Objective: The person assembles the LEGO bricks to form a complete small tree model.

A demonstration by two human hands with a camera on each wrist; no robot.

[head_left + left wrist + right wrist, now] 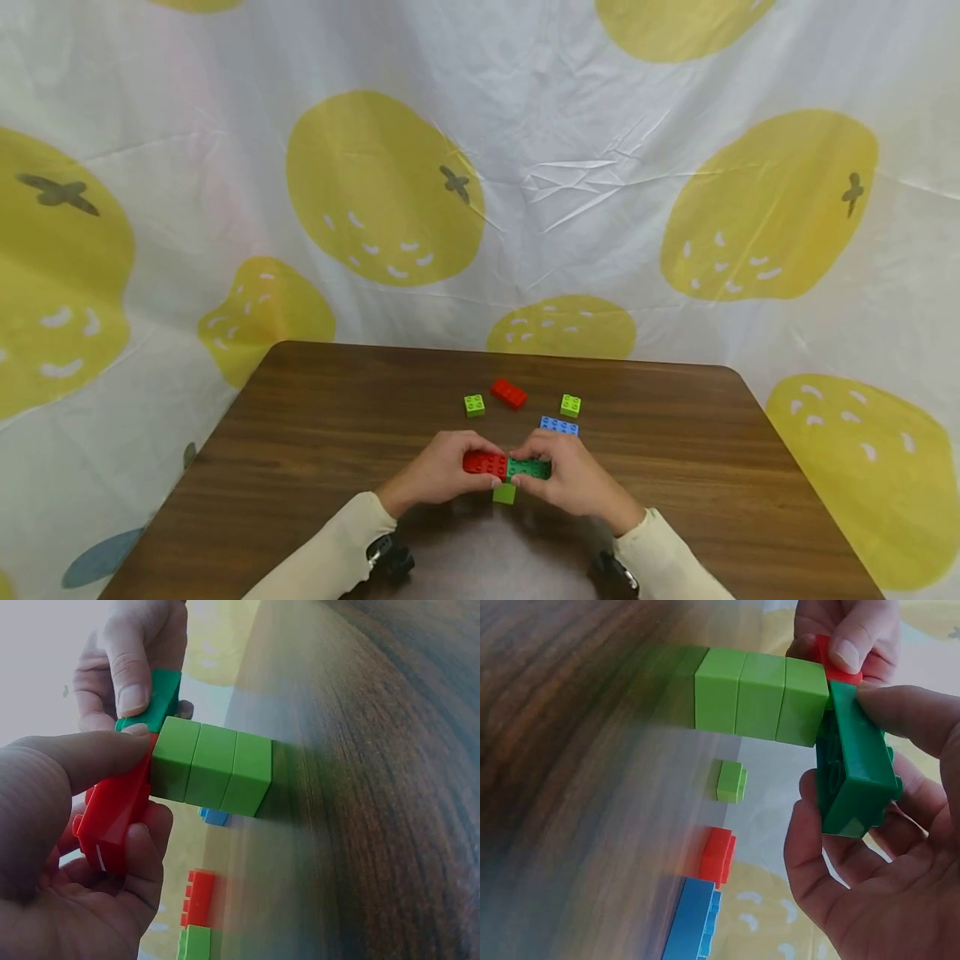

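Observation:
My left hand point(442, 468) grips a red building brick point(116, 814) between thumb and fingers. Beside it my right hand point(568, 473) pinches a dark green brick point(859, 761), thumb on its near side. The two bricks meet end to end on top of a stack of several light green bricks point(214, 765). In both wrist views that stack stands upright on the table, under the seam where red and green meet. Only a small part of the stack point(505, 493) shows in the head view, below the hands.
On the brown wooden table point(337, 400), beyond the hands, lie a loose red brick point(509, 393), a light green brick point(474, 406) at left, another light green brick point(570, 406) at right, and a blue brick point(559, 426) close behind the right hand. A lemon-patterned curtain point(540, 233) hangs behind.

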